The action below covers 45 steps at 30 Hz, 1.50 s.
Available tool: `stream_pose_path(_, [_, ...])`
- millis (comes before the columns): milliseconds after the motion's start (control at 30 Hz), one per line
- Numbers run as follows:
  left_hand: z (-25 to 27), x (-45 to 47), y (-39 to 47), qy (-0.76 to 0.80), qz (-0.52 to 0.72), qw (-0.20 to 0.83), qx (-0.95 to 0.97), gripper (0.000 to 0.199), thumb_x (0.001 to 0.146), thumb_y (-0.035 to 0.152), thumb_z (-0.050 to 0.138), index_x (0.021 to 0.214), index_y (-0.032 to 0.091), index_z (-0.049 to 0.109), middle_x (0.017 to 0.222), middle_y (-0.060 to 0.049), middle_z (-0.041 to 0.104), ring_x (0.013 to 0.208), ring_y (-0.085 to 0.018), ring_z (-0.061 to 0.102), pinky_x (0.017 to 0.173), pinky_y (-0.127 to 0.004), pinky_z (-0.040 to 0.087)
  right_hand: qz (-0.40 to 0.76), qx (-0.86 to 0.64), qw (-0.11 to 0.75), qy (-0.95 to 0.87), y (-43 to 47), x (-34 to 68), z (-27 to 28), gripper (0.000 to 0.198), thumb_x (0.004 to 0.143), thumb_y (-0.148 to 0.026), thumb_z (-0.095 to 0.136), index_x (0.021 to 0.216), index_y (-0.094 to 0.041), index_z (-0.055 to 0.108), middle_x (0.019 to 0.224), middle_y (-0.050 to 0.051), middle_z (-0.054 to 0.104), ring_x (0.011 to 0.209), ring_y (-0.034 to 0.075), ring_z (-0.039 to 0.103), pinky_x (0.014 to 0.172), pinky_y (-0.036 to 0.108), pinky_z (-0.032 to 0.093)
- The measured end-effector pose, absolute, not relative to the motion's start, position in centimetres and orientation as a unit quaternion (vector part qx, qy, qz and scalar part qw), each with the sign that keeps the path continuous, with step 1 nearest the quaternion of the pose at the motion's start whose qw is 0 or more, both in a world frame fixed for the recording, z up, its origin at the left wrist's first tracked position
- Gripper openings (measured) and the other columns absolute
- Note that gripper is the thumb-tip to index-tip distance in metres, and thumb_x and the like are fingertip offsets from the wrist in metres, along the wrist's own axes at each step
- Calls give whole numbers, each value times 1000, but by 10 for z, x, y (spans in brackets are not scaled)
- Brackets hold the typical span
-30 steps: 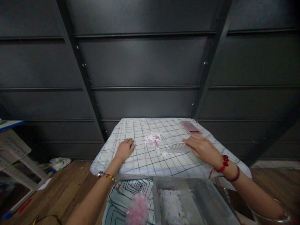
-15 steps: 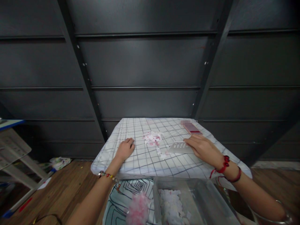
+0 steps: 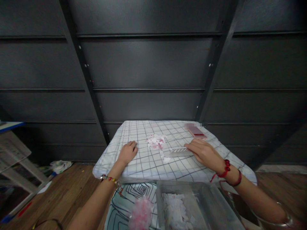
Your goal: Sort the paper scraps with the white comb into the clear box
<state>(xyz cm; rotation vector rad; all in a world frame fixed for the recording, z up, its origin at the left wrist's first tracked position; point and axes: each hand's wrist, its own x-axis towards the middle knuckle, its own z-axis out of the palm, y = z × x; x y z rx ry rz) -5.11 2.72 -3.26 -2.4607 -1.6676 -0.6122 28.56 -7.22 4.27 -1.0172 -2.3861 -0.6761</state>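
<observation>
My right hand is closed on a flat white slotted scraper, its edge by a few loose white and pink paper bits. Left of it, a larger heap of white and pink paper bits lies on the white checked cloth. My left hand rests on this cloth to the left of the heap, fingers lying loosely with nothing in them. Below the cloth's front edge stands a translucent plastic bin, with many white paper pieces on its left side.
A pink phone lies on the cloth's far right. Beside the bin sits a fluffy pink bundle on a teal patterned fabric. A dark panelled wall rises behind; a pale stand is at the left.
My right hand has slid a little to the left with the scraper, its edge now nearer the small loose bits. My left hand stays in place.
</observation>
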Motion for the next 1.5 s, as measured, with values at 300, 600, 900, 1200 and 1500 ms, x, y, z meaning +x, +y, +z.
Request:
stream_pose_path(300, [-35,-52,29,-546,-199,67,-811,30,84,20,42,110,12,57,116,-11,56,110,-22,50,95,-34,37,-245,-369,230,-866,-74,290,43,24,82,-11,38,92,-14,59,73,7,58,73,18,50,69,33,42])
stream_pose_path(600, [-33,-51,27,-551,-196,63,-809,30,84,20,42,110,14,56,118,-10,56,110,-20,49,95,-33,37,-217,-357,231,-878,-84,296,46,23,84,-13,37,89,-14,59,71,6,59,71,17,51,69,31,44])
stream_pose_path(900, [-30,-50,25,-554,-181,67,-810,31,85,20,41,111,14,56,118,-10,55,110,-20,49,94,-32,37,-239,-381,212,-867,-88,307,48,24,83,-14,37,88,-16,60,74,6,60,73,17,54,72,31,44])
stream_pose_path(1200, [-28,-49,24,-552,-182,59,-811,32,85,19,40,112,10,56,118,-12,55,110,-20,49,96,-31,36,-251,-393,209,-860,-85,306,46,23,83,-14,37,87,-14,60,72,7,59,73,18,53,71,31,44])
stream_pose_path(1500, [-29,-49,24,-552,-197,50,-809,30,84,19,42,109,13,57,118,-11,55,110,-21,49,95,-33,36,-239,-386,219,-864,-86,307,50,23,84,-16,38,88,-16,61,77,7,63,75,18,56,74,33,46])
